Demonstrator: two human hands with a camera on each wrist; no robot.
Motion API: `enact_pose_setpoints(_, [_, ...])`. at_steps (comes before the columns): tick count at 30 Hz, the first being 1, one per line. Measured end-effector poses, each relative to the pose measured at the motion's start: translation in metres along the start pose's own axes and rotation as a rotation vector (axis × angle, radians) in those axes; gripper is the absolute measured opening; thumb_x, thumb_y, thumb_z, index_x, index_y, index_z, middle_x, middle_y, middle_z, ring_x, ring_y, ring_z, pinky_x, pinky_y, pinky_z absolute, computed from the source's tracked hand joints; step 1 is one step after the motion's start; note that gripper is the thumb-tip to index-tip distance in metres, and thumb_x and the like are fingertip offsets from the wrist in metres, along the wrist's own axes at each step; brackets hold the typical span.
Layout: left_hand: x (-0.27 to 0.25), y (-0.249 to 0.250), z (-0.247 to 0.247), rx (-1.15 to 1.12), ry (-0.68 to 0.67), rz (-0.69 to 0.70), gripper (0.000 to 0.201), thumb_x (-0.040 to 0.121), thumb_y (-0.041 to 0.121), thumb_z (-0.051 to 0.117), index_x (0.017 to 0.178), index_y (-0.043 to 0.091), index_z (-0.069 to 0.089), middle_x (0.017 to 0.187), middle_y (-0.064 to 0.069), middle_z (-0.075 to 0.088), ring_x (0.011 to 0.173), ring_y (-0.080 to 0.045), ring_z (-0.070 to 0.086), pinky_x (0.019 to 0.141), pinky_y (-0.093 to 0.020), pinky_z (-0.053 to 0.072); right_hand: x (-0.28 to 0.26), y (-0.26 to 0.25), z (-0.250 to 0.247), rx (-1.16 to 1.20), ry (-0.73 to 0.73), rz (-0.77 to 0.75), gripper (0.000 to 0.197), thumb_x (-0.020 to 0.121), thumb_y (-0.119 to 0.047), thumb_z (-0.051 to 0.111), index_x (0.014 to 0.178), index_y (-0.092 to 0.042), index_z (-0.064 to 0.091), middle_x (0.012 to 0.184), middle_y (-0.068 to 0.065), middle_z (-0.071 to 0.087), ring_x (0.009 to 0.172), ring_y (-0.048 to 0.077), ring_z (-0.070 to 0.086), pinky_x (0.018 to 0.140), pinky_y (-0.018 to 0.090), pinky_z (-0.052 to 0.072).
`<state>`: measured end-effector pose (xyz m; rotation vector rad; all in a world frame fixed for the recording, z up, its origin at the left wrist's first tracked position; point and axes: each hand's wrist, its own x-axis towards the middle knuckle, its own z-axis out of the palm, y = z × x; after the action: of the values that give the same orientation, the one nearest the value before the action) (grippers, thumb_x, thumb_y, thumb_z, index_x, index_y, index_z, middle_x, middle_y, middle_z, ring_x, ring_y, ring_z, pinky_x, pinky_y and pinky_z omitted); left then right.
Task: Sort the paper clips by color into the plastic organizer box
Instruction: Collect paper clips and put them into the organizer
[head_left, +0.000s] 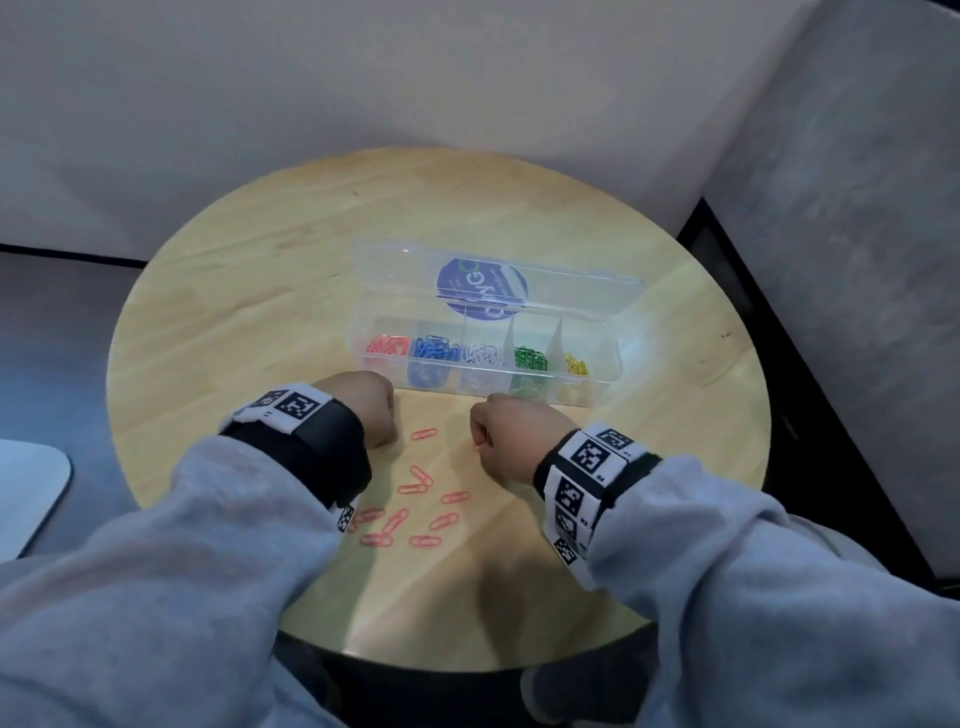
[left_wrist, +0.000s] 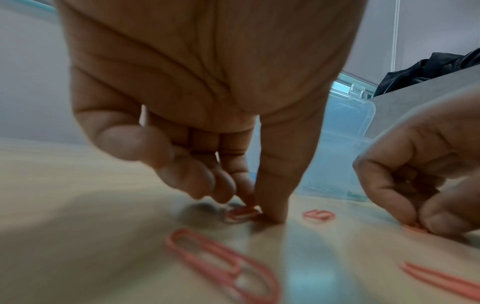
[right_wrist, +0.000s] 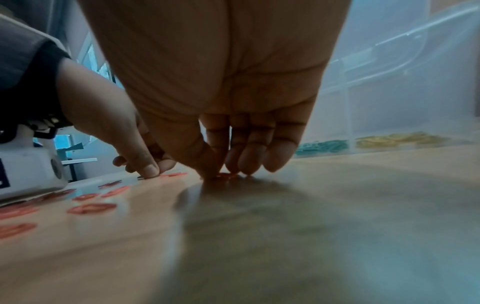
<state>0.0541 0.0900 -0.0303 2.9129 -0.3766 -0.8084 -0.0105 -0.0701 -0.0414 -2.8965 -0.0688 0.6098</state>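
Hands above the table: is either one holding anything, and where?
Each pinches a pink wire paper clip lying on the table: left hand at, right hand at. Which part of the clip is unclear.

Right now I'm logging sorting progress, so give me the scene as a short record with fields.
Surface: round wooden table
Organizer box: lid open, compartments left to right red, blue, white, green, yellow
Loose clips: all red, on the table between the arms
Left hand: fingertips at a red clip on the table
Right hand: pinching another red clip at the table
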Motion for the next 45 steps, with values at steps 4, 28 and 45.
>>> enact_pose_setpoints(4, [-0.003,0.001,-0.004,-0.038,-0.022,0.011,0.02,0.079,0.013,0.057,0.096,0.011,0.069,0.098,-0.007,0.071,0.093,-0.024,0.067,0.065,-0.022,0.043,-0.001,-0.002,0.001,0.017,0.005,0.003,0.018,0.089,-0.015,0.045,0.103,-0.014,0.057,0.112,0.006,0.053,0.099,0.025,0.056,0.078,0.031,0.044])
enact_pose_setpoints(28, [-0.039,-0.034,-0.022,-0.037,0.074,0.012,0.017,0.08,0.012,0.057,0.092,0.024,0.057,0.072,0.01,0.046,0.076,-0.017,0.05,0.053,-0.022,0.03,-0.006,-0.007,-0.002,0.066,-0.007,0.104,0.006,0.08,-0.018,0.049,0.077,-0.018,0.054,0.086,0.0,0.061,0.078,0.019,0.057,0.07,0.031,0.05])
enact_pose_setpoints(45, [-0.021,-0.027,0.0,0.125,-0.088,0.072,0.015,0.081,0.01,0.056,0.077,0.025,0.056,0.065,0.012,0.049,0.063,-0.009,0.047,0.048,-0.021,0.029,-0.002,-0.012,-0.026,1.348,-0.237,0.274,0.023,0.093,-0.008,0.04,0.071,-0.008,0.049,0.067,0.005,0.045,0.053,0.014,0.046,0.043,0.017,0.04])
